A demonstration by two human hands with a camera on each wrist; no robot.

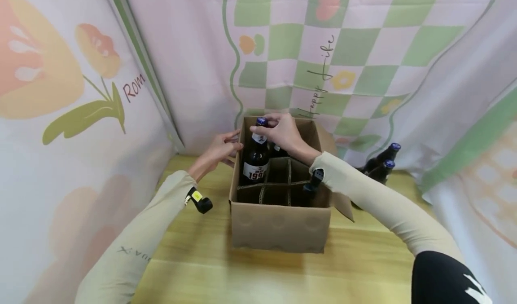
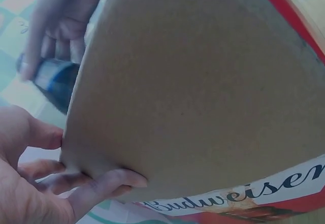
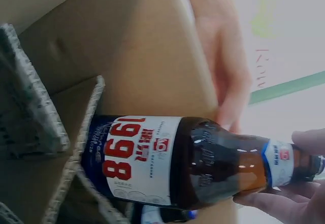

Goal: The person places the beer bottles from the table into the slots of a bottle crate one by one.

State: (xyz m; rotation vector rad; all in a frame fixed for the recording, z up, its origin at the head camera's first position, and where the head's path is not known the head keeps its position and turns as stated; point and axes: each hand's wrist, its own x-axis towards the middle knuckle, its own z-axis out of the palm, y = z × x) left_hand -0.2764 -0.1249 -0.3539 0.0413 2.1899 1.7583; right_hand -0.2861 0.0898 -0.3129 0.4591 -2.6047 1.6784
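Note:
My right hand [image 1: 284, 133] pinches the neck of a dark beer bottle [image 1: 256, 158] with a blue cap. The bottle stands partly lowered in a left-hand compartment of an open cardboard box [image 1: 280, 227]; its white label with red "1998" shows in the right wrist view. My left hand [image 1: 220, 151] grips the box at its left wall near the back corner, fingers against the outside in the left wrist view. Cardboard dividers [image 1: 289, 174] split the box. Another bottle [image 1: 278, 150] is inside behind the held one, mostly hidden.
Two dark bottles [image 1: 381, 171] with blue caps stand to the right of the box, partly behind my right forearm. An open flap [image 1: 343, 205] sticks out on the box's right. The wooden table [image 1: 190, 268] meets printed curtains [image 1: 194, 48] behind and at the sides.

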